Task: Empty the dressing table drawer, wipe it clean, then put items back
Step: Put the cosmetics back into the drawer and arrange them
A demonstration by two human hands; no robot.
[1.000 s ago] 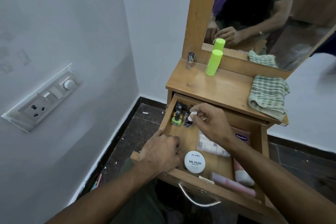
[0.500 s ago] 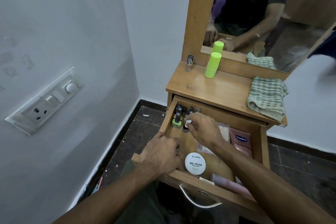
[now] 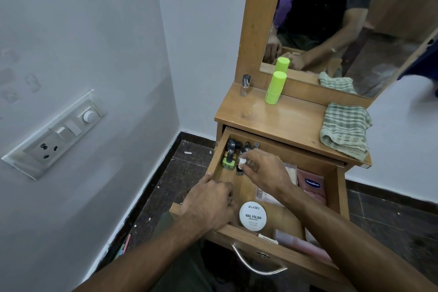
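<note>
Dim, soft indoor light; wide-angle bending at edges.

The drawer (image 3: 336, 187) stands pulled out below the tabletop (image 3: 279, 123), with the mirror (image 3: 343, 19) behind. On the tabletop a small bottle (image 3: 245, 84) stands at the back left, a tube (image 3: 275, 87) to its right, a folded cloth (image 3: 344, 133) at the right edge. In the drawer, nail polish bottles (image 3: 231, 154) crowd the back left corner, a round tin (image 3: 252, 216) lies near the front, a sachet (image 3: 311, 187) to the right. The left hand (image 3: 208, 206) rests on the drawer's left wall; the right hand (image 3: 263, 170) sits beside the bottles.
</note>
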